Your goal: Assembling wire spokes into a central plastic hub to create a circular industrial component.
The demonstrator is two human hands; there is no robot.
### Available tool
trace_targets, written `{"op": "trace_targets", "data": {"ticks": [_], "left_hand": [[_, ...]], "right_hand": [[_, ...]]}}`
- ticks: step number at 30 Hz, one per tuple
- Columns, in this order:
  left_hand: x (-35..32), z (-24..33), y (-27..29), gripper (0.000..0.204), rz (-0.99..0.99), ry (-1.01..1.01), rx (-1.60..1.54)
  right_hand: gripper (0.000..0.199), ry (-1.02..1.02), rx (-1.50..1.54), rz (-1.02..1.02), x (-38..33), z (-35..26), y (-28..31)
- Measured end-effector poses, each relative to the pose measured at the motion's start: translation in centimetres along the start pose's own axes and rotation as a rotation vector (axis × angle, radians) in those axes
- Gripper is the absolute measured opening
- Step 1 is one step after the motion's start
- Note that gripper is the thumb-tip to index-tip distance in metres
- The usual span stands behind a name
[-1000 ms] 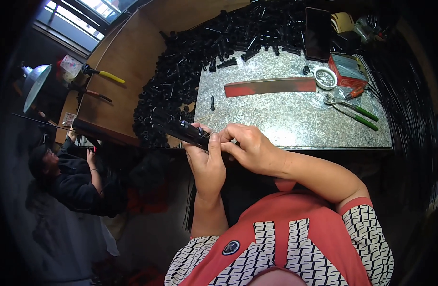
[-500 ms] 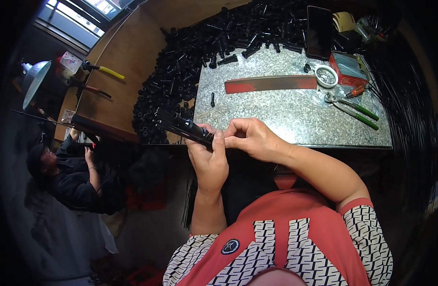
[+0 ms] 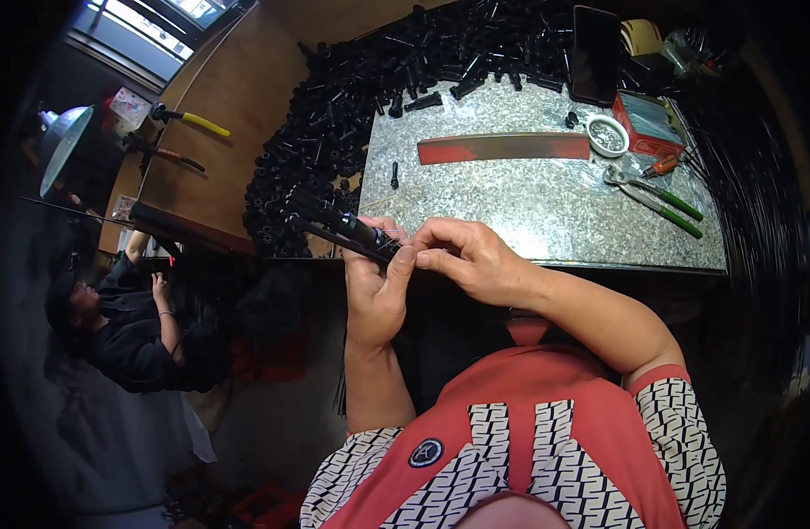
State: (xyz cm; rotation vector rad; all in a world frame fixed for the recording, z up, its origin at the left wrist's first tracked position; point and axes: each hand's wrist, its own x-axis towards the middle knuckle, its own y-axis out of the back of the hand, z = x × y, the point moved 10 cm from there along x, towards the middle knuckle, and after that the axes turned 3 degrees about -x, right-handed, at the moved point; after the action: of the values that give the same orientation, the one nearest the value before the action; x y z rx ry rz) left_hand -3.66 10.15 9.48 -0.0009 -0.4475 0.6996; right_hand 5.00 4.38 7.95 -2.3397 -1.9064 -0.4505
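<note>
My left hand (image 3: 378,286) is closed around a bundle of black parts: a ribbed black tube (image 3: 363,233) that looks like an umbrella runner, and slim black rods (image 3: 321,231) beside it. The bundle slants up to the left, over the table's front edge. Fine shiny strands, possibly wire, show near my left thumb. Against that thumb my right hand (image 3: 471,256) pinches with thumb and forefinger at the bundle's lower end. What lies in this pinch is too small to make out.
Black tubular parts (image 3: 334,115) are heaped at the back and left. On the speckled board (image 3: 493,207) lie a red-and-grey strip (image 3: 502,148), a white bowl (image 3: 608,137), green-handled pincers (image 3: 661,204) and a red box (image 3: 649,123). A phone (image 3: 595,53) stands behind. Another person (image 3: 132,317) sits left.
Both hands remain joined at the bundle. My left hand has shifted slightly left and up, and my right fingers have edged a little. Fine strands show more clearly now.
</note>
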Motion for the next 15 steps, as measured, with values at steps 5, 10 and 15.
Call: {"op": "trace_targets", "data": {"ticks": [5, 10, 15], "left_hand": [[-0.2, 0.1, -0.2, 0.032, 0.013, -0.005, -0.005], [-0.5, 0.4, 0.0, 0.029, 0.057, -0.042, 0.1], [-0.3, 0.2, 0.0, 0.026, 0.076, -0.026, 0.042]], "right_hand": [[0.012, -0.046, 0.03, -0.015, 0.1, 0.6, -0.1], [0.012, -0.076, 0.028, -0.001, 0.0, 1.1, -0.3], [0.011, -0.063, 0.01, 0.023, 0.0, 1.1, -0.1]]}}
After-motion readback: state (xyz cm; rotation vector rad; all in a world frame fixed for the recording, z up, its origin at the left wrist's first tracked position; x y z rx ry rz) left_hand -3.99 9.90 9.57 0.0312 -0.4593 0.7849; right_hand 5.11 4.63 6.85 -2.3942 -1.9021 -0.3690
